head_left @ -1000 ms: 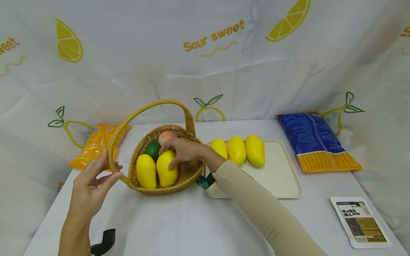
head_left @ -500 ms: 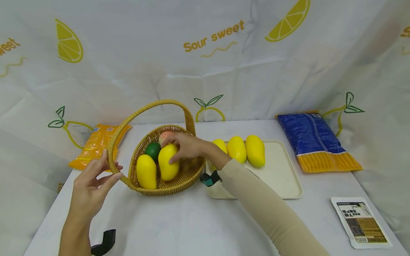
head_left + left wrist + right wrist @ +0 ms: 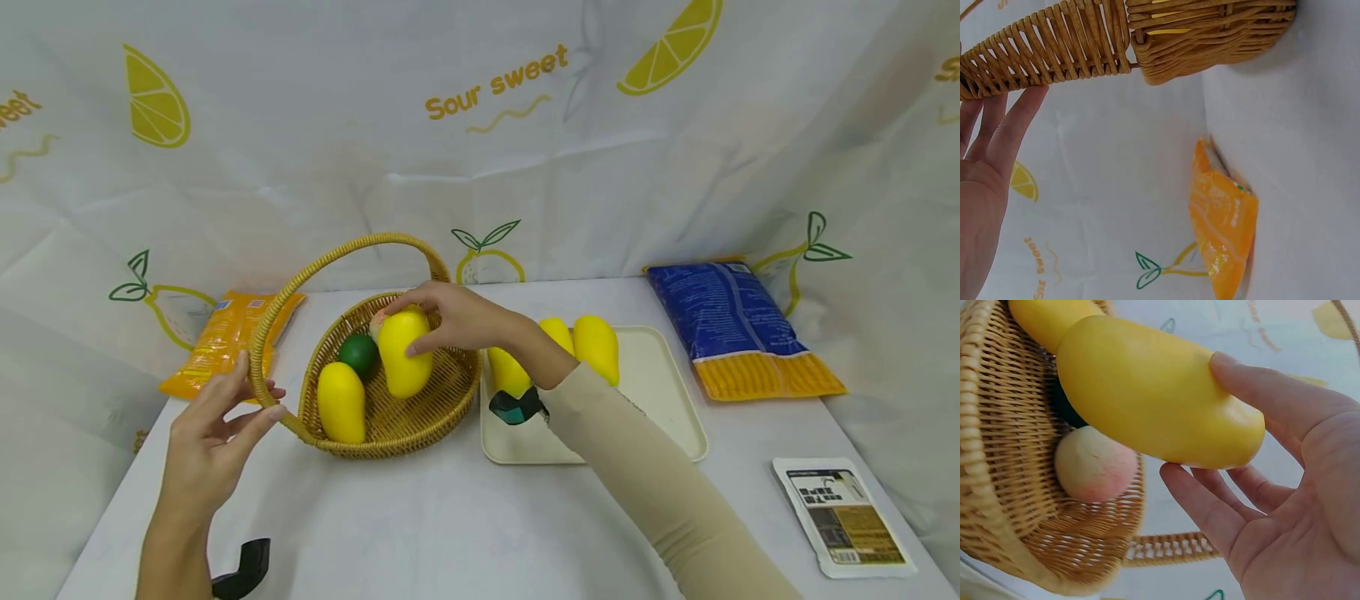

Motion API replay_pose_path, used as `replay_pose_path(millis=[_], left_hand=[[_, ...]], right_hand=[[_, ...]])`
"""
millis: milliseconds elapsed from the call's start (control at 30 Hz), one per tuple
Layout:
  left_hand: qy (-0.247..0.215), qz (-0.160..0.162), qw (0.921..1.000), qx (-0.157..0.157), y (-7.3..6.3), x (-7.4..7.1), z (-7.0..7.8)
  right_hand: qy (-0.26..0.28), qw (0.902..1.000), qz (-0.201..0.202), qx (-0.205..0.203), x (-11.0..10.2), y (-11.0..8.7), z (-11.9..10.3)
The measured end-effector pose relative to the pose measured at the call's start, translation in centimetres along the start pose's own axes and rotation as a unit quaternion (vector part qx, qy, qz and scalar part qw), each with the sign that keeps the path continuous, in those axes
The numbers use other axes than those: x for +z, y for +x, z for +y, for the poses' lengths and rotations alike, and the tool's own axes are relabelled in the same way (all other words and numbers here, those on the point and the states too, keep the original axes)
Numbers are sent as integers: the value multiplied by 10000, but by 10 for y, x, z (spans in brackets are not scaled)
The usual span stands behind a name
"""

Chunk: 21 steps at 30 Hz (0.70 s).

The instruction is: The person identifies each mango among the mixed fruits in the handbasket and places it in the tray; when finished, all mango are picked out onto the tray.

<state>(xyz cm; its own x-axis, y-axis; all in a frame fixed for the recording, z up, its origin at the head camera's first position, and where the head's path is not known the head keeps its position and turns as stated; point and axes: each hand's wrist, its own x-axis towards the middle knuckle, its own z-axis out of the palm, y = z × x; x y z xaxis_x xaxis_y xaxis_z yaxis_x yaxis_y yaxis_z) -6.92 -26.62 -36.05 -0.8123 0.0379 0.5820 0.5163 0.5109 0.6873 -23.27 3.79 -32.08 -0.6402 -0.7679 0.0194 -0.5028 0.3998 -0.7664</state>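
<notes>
A yellow mango (image 3: 403, 358) is gripped by my right hand (image 3: 468, 317) between thumb and fingers, over the inside of a wicker basket (image 3: 420, 429). In the right wrist view the held mango (image 3: 1154, 394) shows clear of the basket floor. My left hand (image 3: 213, 437) pinches the basket's arched handle (image 3: 262, 342) near its lower left end. Inside the basket lie another mango (image 3: 341, 404), a dark green round fruit (image 3: 357, 356) and a pink and cream peach (image 3: 1094, 465), mostly covered by the held mango in the head view.
A cream tray (image 3: 660, 417) right of the basket bears three mangoes, partly hidden by my right forearm. A blue and orange bag (image 3: 735, 325) lies behind it at right, a white pouch (image 3: 843, 517) at front right. An orange bag (image 3: 225, 342) leans at back left.
My right hand has lifted the mango off its place beside the other one, moving it up, back and slightly right. My left hand stays on the handle.
</notes>
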Motion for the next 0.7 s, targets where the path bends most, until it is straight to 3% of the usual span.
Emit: replay_pose_path(millis=[300,400,533,700], left_hand=[[101,33,9999,19,0,0,0],[-211,25,9998,38,0,0,0],[-278,3,9996,35,0,0,-1],[-33,-1,10000,36,0,0,-1]], right_hand=[[84,9996,259,-89,-20,-17,-3],[103,9992,357,-159,-26,-25,-1],[323,9982,483,-134,-31,-36,6],[476,9963,708,-95,-39,-50,16]])
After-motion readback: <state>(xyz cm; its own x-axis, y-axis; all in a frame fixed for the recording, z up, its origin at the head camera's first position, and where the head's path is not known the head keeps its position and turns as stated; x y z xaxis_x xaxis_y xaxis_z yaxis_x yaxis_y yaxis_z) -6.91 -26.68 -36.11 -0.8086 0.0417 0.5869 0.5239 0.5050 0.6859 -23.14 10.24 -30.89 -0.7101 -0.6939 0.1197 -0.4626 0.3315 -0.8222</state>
